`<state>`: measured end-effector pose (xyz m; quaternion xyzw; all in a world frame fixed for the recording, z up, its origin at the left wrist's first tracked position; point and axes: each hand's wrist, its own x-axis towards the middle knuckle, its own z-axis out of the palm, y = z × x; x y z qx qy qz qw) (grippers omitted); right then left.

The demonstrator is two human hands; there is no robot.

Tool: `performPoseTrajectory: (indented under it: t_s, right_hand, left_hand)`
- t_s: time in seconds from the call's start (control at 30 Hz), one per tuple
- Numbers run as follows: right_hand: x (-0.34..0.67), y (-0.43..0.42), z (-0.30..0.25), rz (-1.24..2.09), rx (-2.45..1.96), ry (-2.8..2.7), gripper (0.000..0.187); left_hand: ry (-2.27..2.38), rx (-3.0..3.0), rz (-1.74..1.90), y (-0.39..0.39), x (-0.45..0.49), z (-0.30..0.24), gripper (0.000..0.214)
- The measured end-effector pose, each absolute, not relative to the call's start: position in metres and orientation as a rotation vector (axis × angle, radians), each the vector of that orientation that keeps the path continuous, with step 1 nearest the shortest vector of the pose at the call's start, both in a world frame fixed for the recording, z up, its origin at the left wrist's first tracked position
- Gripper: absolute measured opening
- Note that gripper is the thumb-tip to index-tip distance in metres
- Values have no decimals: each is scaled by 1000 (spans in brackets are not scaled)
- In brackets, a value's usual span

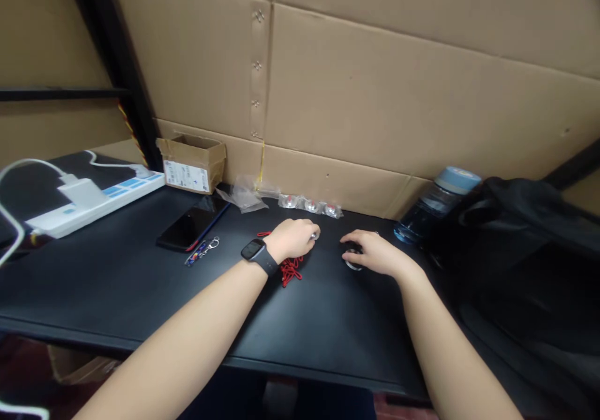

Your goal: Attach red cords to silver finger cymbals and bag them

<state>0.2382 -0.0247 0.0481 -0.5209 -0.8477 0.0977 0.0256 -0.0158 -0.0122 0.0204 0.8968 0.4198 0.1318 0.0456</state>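
Observation:
My left hand [293, 237], with a black smartwatch [255, 253] on its wrist, is curled on the black desk [140, 282]. It is closed on a small shiny round piece [315, 235] that shows at its fingertips. Red cords [289, 271] lie under and beside this hand. My right hand [370, 252] rests a little to the right, fingers bent over a small round clear piece [352, 264] on the desk. Three clear round pieces with red inside [310, 205] lie in a row by the cardboard wall behind the hands.
A black phone [190, 228] and a keyring strap [201, 251] lie to the left. Behind them are clear plastic bags [244, 196] and a small open cardboard box [191, 162]. A white power strip [98, 198] with a charger sits far left. A blue-capped water bottle [434, 204] and a black bag [520, 251] stand right.

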Motion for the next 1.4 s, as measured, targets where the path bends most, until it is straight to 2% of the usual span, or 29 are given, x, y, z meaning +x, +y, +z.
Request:
performPoseTrajectory:
  t_s: [0.1, 0.2, 0.3, 0.4, 0.57, 0.77, 0.93, 1.1, 1.4]
  right_hand:
    - [236, -28, 47, 259, -1679, -2592, 38]
    - [237, -31, 47, 272, -1734, -2604, 46]
    - [240, -36, 48, 298, -1773, -2639, 55]
    - [240, -39, 51, 266, -1737, -2662, 47]
    - [236, -39, 56, 302, -1619, -2696, 31]
    - [236, -36, 55, 261, -1556, -2660, 30]
    - [234, -38, 57, 266, -1491, -2583, 29]
    - [229, -41, 58, 331, -1359, -2557, 28]
    - [224, -42, 57, 341, -1230, -2594, 27]
  left_hand:
    - [1460, 2758, 372, -15, -22, 27, 25]
    - [1643, 2684, 326, -16, -35, 39, 29]
    - [1403, 2529, 78, -17, -48, 49, 34]
    - [1222, 2418, -78, -17, -51, 51, 38]
    - [1170, 2432, -36, -17, -43, 46, 21]
    - [1179, 2466, 48, -17, -38, 44, 28]
    - [1365, 2458, 26, -21, -39, 48, 36]
    - [1567, 2488, 39, -21, -45, 48, 25]
    - [1606, 2462, 10, -20, -42, 45, 11]
